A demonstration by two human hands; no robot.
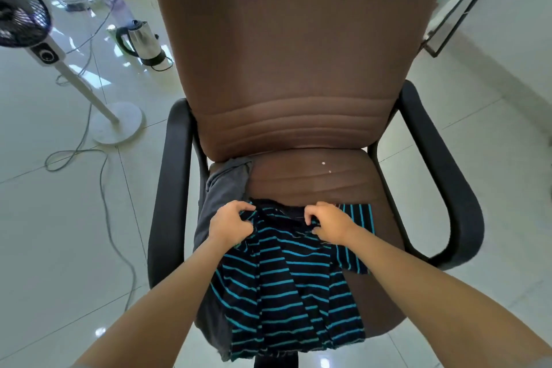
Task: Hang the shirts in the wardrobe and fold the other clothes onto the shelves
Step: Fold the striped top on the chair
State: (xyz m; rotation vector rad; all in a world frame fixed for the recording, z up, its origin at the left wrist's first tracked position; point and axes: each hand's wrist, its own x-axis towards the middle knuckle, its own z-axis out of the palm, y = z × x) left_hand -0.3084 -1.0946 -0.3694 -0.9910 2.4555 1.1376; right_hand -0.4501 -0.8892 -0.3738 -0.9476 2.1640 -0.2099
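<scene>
Both hands are low in the middle of the frame, and each one grabs the top edge of a striped shirt (286, 293). Left hand (230, 222) has its fingers curled into the cloth near the shirt's left shoulder. Right hand (327, 222) pinches the cloth with bent fingers by the neck hole. This shirt is black with thin blue lines. It lies on the seat of a brown chair (298, 54), and its bottom part hangs over the front edge of the seat. One sleeve sticks out to the right of the right hand. A grey cloth (218, 188) lies under the shirt on the left side of the seat and droops off that side. Black armrests (442, 176) curve on both sides of the chair. On the shiny white floor (44, 248), at the upper left of the frame, stand a white fan (44, 51) and a silver kettle (143, 42). A grey cord (104, 188) winds across the floor near the fan.
</scene>
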